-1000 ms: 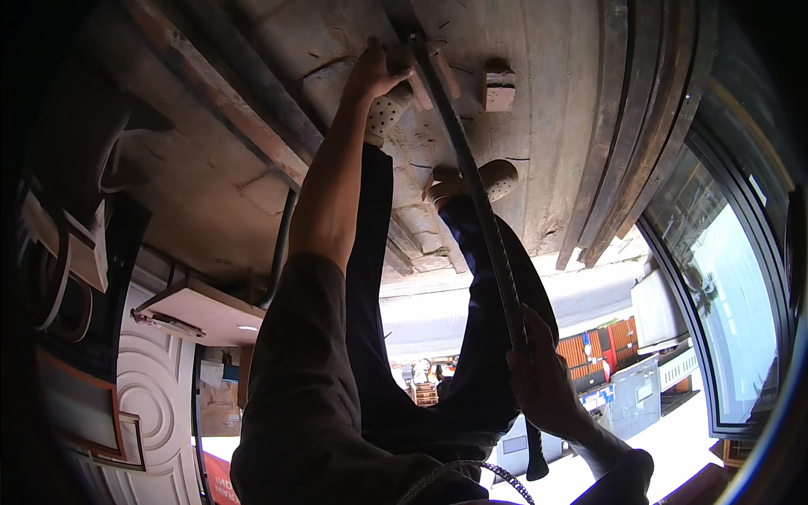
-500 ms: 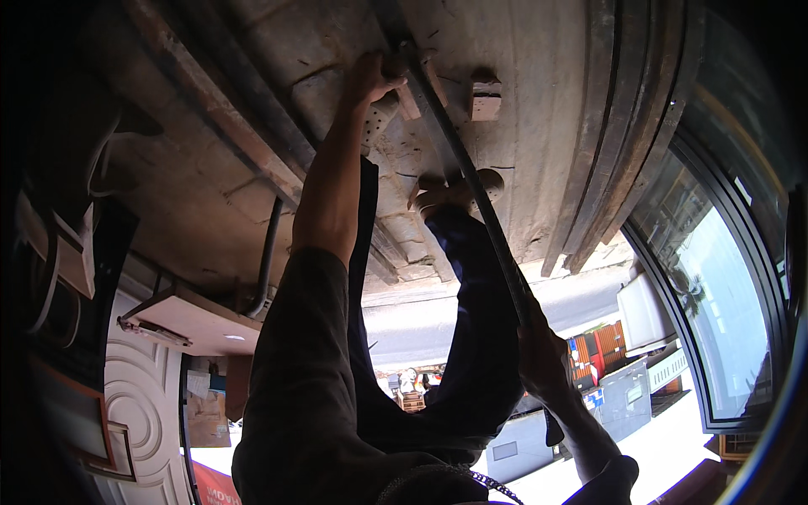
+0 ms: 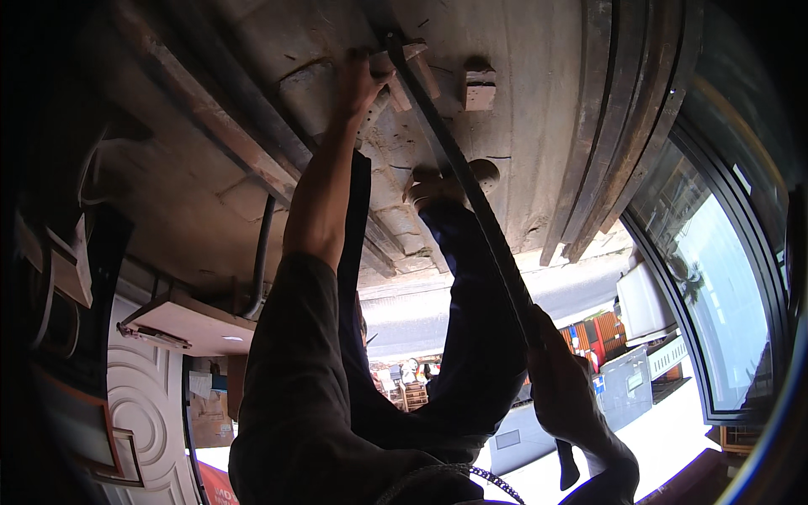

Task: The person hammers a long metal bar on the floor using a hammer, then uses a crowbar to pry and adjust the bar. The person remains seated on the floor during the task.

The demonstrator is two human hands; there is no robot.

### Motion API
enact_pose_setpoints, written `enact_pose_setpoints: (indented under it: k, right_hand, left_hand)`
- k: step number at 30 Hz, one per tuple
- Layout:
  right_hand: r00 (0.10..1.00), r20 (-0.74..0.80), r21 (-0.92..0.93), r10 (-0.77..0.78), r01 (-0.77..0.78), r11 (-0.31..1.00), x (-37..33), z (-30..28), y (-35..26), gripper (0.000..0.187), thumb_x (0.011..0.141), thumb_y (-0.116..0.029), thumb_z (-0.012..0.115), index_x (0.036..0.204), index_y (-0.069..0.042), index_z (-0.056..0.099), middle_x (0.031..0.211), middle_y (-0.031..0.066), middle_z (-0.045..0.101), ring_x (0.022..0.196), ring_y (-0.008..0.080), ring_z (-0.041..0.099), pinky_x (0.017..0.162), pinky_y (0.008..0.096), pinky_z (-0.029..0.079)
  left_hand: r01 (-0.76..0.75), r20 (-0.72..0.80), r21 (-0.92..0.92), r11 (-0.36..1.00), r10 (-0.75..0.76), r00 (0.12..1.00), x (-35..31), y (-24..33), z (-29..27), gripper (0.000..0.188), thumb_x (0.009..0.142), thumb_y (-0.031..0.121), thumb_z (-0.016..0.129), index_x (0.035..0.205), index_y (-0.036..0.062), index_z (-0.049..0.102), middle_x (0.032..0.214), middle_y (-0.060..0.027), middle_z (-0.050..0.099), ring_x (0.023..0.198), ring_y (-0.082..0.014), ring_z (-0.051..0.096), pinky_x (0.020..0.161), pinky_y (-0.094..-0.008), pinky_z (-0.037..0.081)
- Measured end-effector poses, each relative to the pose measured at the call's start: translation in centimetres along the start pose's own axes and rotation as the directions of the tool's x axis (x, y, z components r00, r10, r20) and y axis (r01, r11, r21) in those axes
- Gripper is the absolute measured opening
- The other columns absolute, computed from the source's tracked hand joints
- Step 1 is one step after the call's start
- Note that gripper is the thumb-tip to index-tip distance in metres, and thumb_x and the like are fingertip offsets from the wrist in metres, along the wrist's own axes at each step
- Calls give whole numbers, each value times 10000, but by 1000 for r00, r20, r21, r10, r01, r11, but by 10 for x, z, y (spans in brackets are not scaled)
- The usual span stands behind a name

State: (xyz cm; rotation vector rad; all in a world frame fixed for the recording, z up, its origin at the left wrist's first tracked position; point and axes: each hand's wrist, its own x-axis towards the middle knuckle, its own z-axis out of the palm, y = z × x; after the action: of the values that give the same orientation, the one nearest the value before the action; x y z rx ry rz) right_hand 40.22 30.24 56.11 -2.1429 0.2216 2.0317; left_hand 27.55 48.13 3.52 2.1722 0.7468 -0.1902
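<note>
My right hand point(image 3: 560, 387), at lower right, is closed round the near part of a long, dark bar-like tool point(image 3: 475, 198). This tool slants away to the upper middle, and its edge looks ridged. Below my right hand its dark handle end point(image 3: 567, 467) sticks out. At the far end my left hand point(image 3: 362, 88) reaches down with bent fingers beside a pinkish block-like support point(image 3: 412, 80). What those fingers grip is hidden in shadow. Near them, a light perforated clog point(image 3: 374, 118) shows partly; the other clog point(image 3: 433, 189) is beside the tool.
A small block point(image 3: 480, 90) lies on the worn floor. Long dark beams point(image 3: 619, 118) run along the right, with more beams point(image 3: 210, 101) at left. A dark-framed glass panel point(image 3: 715, 286) stands at right. A pale board point(image 3: 189, 324) juts in at lower left.
My right hand and the tool's handle end have moved down and right, nearer my body. My left hand stays by the far end. The whole view has shifted slightly.
</note>
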Motion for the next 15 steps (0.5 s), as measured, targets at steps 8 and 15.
enact_pose_setpoints:
  k: [8, 15]
  right_hand:
    - [998, 20, -152, 52, -48, 987, -7, -28, -14, 457, 1014, -132, 464, 1454, -23, 405, 738, 146, 635, 551, 223, 590, 521, 352, 466]
    - [999, 25, -348, -27, 34, 937, -9, -53, -9, 474, 1006, -92, 442, 1468, -19, 366, 719, 129, 629, 513, 192, 559, 491, 340, 450]
  left_hand:
    - [-3, 24, 81, 997, 1, 1000, 9, -5, -4, 603, 636, 293, 889, 1068, -36, 626, 1038, -262, 631, 974, -411, 638, 838, -461, 536]
    - [-43, 30, 81, 996, 40, 999, 17, -7, -11, 610, 630, 336, 859, 1062, -41, 653, 1024, -267, 668, 979, -412, 651, 880, -449, 529]
